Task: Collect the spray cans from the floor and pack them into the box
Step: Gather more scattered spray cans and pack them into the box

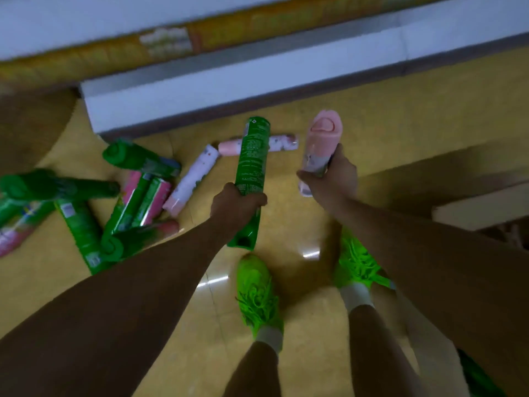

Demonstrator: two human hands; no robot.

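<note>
My left hand grips a tall green spray can around its lower half, held above the floor. My right hand grips a pink spray can with its pink cap pointing up and away. On the yellow floor to the left lie several more cans: a green pile, a white-and-pink can and another pink one behind the held green can. A cardboard box flap shows at the right edge.
A long white shelf base runs across the back. My two feet in bright green shoes stand on the floor below my hands. A brown curved surface sits at the far left.
</note>
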